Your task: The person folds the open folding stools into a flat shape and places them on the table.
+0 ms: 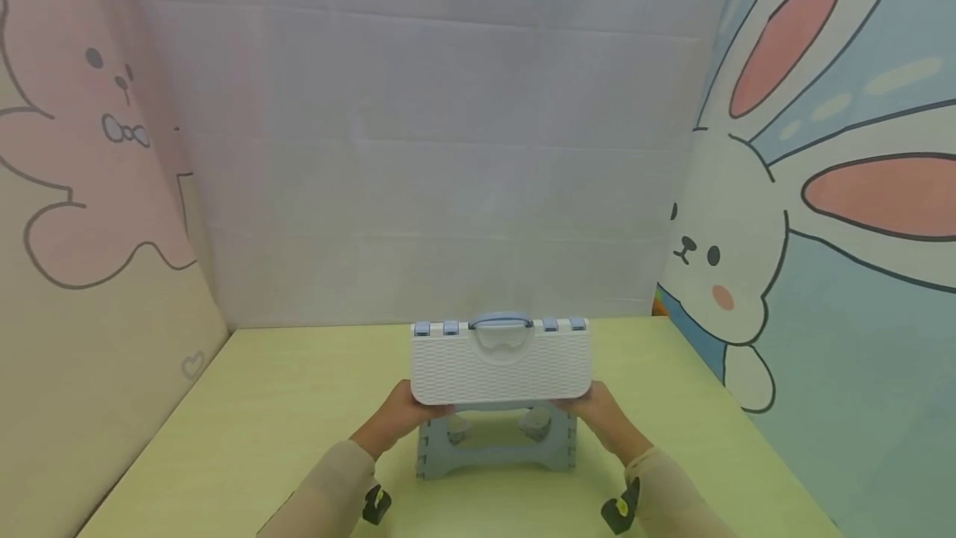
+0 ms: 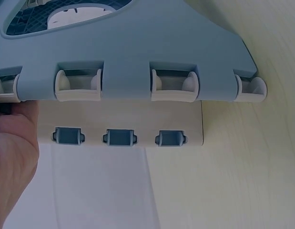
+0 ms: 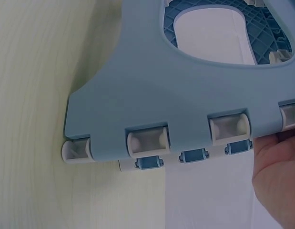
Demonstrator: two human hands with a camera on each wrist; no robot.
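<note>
A folding step stool with a white, ribbed top and a blue-grey leg panel is opened out in front of me. Its blue carrying handle sits along the far edge of the top. My left hand grips the stool at its left side, fingers reaching under the top. On the other side my right hand holds it likewise, with some fingers hidden beneath. In the left wrist view, the leg panel and its white hinges are close to the left hand. The right wrist view shows the right hand by the panel.
The pale yellow-green tabletop stretches around the stool. A white cloth hangs behind it. Side panels with a pink cartoon animal and a white rabbit border the table left and right.
</note>
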